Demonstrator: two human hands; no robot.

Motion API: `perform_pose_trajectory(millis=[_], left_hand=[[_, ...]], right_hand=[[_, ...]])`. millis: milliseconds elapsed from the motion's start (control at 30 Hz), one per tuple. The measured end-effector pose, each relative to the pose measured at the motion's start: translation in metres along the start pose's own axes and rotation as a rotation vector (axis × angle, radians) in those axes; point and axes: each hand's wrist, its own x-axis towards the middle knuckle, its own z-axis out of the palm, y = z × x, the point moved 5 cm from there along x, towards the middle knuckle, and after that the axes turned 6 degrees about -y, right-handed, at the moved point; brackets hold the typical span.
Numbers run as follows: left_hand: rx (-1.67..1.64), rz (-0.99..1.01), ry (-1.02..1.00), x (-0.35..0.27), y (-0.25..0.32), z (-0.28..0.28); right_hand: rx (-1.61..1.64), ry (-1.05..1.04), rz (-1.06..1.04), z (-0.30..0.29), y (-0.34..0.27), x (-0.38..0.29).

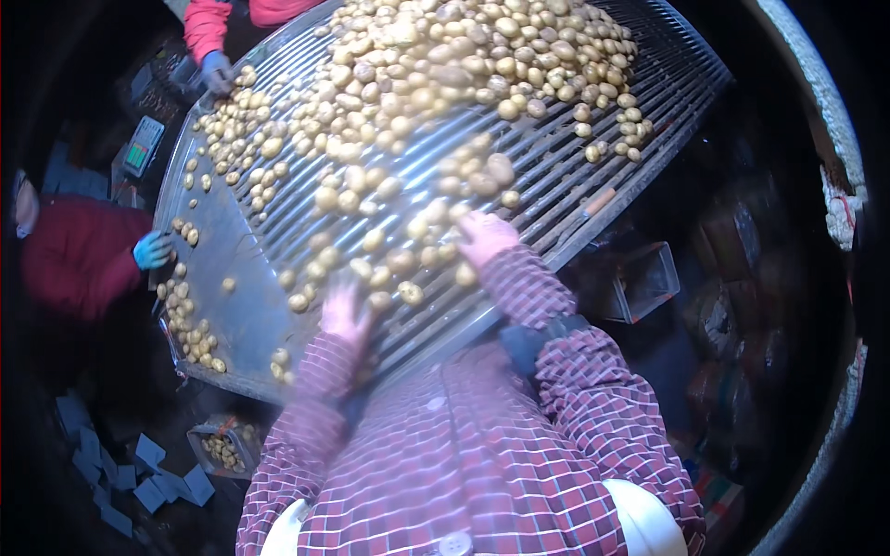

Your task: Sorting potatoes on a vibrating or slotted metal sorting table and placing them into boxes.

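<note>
Small potatoes lie heaped on the far part of a slatted metal sorting table, with looser ones spread towards me. My left hand, blurred by motion, is low over the near slats, beside a few potatoes. My right hand rests against potatoes near the table's right edge, fingers pointing forward; whether it grips one cannot be told. Several blurred potatoes lie just ahead of it. A smooth metal plate forms the table's left end, with potatoes along its rim.
A co-worker's blue-gloved hand is at the left rim; another person's gloved hand touches potatoes at the upper left. A digital scale stands beyond the left rim. A crate of potatoes sits below, and a clear crate at right.
</note>
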Motion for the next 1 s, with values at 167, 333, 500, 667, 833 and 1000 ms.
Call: perform_pose_trajectory(millis=[167,333,500,667,833,1000], left_hand=[[-0.119,-0.058,-0.051,-0.018,-0.009,-0.003],[-0.132,-0.048,-0.066,-0.012,-0.012,0.001],[-0.134,-0.022,-0.038,-0.015,-0.016,0.004],[-0.08,-0.001,0.03,-0.003,-0.003,-0.003],[-0.069,0.13,0.109,0.047,0.039,0.004],[0.051,0.038,-0.013,0.078,0.055,0.008]], right_hand=[[-0.333,-0.199,0.19,0.012,-0.018,0.008],[-0.203,-0.277,0.072,0.019,-0.041,0.001],[-0.217,-0.383,0.177,0.052,-0.074,-0.001],[-0.347,-0.236,0.102,0.075,-0.07,0.006],[-0.306,-0.122,-0.042,0.066,-0.052,0.007],[0.974,-0.042,0.279,0.032,-0.024,-0.024]])
